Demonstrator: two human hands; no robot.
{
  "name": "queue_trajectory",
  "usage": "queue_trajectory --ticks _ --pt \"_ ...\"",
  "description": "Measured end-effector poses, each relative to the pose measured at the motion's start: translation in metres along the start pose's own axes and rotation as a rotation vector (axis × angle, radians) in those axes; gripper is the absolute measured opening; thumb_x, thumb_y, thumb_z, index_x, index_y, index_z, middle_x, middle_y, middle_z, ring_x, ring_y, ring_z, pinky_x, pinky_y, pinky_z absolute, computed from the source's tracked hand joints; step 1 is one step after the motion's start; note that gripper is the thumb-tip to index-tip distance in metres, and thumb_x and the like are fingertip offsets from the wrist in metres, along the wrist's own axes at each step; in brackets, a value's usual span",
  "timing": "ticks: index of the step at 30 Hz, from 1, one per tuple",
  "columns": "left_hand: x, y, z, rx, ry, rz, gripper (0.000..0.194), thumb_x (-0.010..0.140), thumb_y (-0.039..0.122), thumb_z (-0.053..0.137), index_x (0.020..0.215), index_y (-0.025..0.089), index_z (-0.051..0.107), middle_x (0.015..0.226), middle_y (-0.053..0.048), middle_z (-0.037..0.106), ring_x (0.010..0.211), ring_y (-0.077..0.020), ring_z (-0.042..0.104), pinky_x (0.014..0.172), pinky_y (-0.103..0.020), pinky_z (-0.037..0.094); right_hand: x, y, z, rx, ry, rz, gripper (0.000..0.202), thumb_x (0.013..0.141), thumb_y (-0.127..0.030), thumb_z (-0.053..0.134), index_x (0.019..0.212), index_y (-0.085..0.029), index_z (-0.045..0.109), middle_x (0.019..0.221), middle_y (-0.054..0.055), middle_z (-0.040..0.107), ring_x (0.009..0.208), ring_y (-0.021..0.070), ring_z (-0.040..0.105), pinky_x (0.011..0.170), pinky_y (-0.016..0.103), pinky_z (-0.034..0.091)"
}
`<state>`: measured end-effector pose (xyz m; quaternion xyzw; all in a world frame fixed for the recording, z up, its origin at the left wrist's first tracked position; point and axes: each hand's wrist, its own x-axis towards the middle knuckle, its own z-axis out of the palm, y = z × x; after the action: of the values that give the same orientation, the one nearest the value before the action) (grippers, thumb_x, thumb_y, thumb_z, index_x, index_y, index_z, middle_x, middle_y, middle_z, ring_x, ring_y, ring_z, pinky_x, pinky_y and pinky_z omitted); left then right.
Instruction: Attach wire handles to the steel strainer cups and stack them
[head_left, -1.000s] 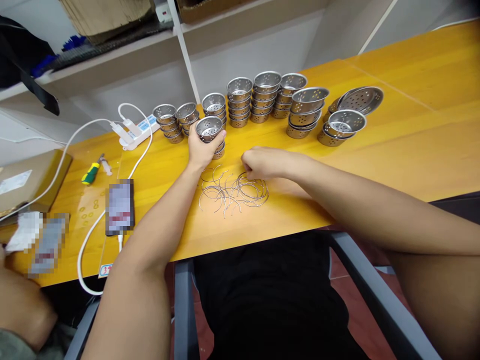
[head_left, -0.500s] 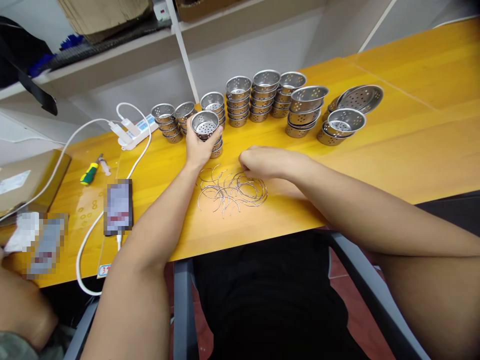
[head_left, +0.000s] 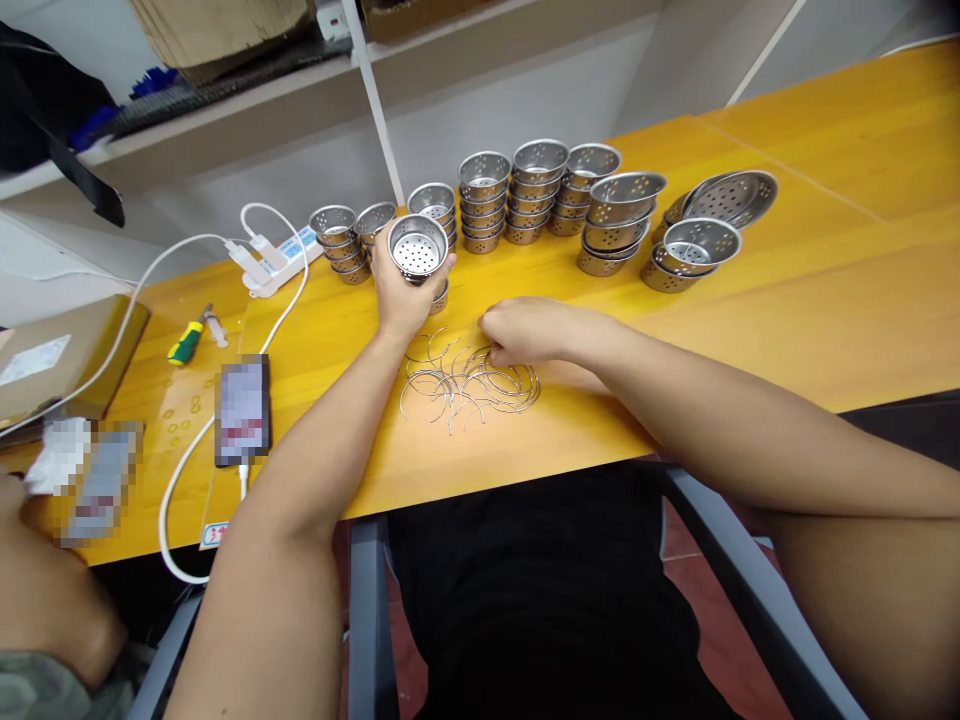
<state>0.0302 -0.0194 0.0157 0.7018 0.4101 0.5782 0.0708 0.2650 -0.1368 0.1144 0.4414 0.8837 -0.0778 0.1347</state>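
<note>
My left hand [head_left: 403,298] grips a perforated metal cup [head_left: 418,247] by its sides, its open top turned up toward me. Part of a stack shows just behind and below that cup. At the right edge of a loose pile of thin curved metal wires [head_left: 450,380], my right hand [head_left: 517,330] is closed with its fingers curled down; what they hold, if anything, is hidden. Stacks of similar perforated cups [head_left: 484,205] stand along the back of the yellow table [head_left: 787,300].
On the left are a white power strip [head_left: 281,262] with cables, a green-yellow screwdriver [head_left: 186,343], a phone [head_left: 242,410], another phone [head_left: 101,485] and a cardboard box [head_left: 67,360]. More cups [head_left: 701,245] stand at the right. Another person's arm [head_left: 56,590] shows at lower left.
The cup in my left hand has tilted more toward me and sits slightly higher off the stack. My right hand has moved slightly lower over the wires. The whole view has shifted a little.
</note>
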Motion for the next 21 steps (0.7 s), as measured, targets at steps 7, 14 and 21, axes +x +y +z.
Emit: queue_trajectory --ticks 7,14,21 --pt "0.001 0.037 -0.007 0.002 -0.054 0.133 0.102 0.087 0.087 0.100 0.165 0.039 0.055 0.167 -0.014 0.062 0.174 -0.0479 0.056 0.153 -0.079 0.041 -0.001 0.017 0.005 0.138 0.089 -0.062 0.011 0.103 -0.023 0.082 0.113 -0.018 0.086 0.113 0.013 0.089 0.094 0.0275 0.077 0.074 0.036 0.043" --pt "-0.030 0.085 0.008 -0.039 -0.249 0.146 0.110 0.100 0.090 0.086 0.182 0.042 0.031 0.171 -0.015 0.055 0.174 -0.0478 0.059 0.144 -0.077 0.054 -0.003 0.057 0.004 0.532 0.304 -0.068 0.027 0.094 -0.010 0.078 0.118 -0.020 0.077 0.099 0.003 0.082 0.089 0.0231 0.070 0.081 0.033 0.052" --pt "-0.027 0.049 0.021 -0.214 -0.228 0.271 0.111 0.103 0.089 0.084 0.185 0.040 0.027 0.168 -0.012 0.059 0.168 -0.0415 0.065 0.147 -0.064 0.053 0.031 0.102 0.034 0.961 0.700 -0.076 0.035 0.105 -0.052 0.089 0.094 -0.025 0.071 0.076 0.004 0.071 0.065 0.0195 0.063 0.061 0.034 0.053"
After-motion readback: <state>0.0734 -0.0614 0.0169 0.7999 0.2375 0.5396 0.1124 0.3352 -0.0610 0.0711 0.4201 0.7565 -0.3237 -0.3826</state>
